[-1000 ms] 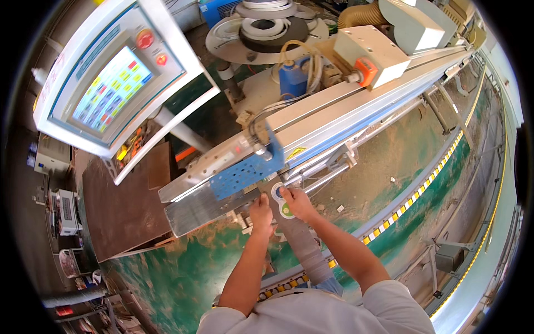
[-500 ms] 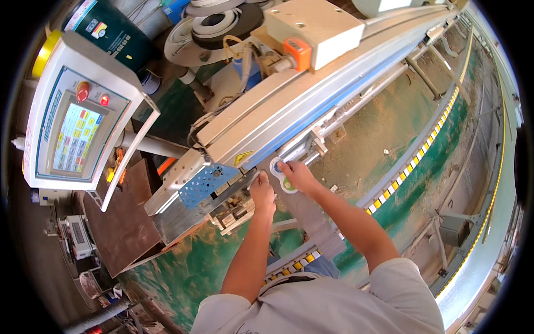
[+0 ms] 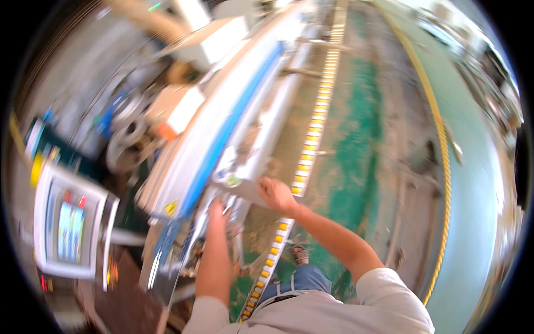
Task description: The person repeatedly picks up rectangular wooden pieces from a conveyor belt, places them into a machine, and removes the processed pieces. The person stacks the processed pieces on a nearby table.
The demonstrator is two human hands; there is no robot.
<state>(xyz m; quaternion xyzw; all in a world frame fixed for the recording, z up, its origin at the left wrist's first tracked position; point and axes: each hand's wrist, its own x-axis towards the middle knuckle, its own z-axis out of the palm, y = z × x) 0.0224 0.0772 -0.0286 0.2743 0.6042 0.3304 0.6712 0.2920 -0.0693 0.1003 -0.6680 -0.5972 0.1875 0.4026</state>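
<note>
Closest in, both bare forearms reach up from the lower edge toward a long woodworking machine [image 3: 222,139] that now runs steeply away up the frame; a second ago it lay more crosswise, so the head has turned along its length and the picture is smeared by that motion. The left hand [image 3: 218,210] rests on the near end of the machine's grey rail [image 3: 261,145], fingers bent downward; blur hides whether it grips anything. The right hand [image 3: 275,193], just beside it, is curled on the rail's edge near a small round white-and-green disc [image 3: 233,180], the same disc it was fingering earlier, so the work stays at this spot. To the left stands the control panel [image 3: 69,228] with its lit screen, lower in view than before. Beyond, a yellow-studded conveyor track [image 3: 314,133] and the green floor [image 3: 361,128] stretch into the distance.
</note>
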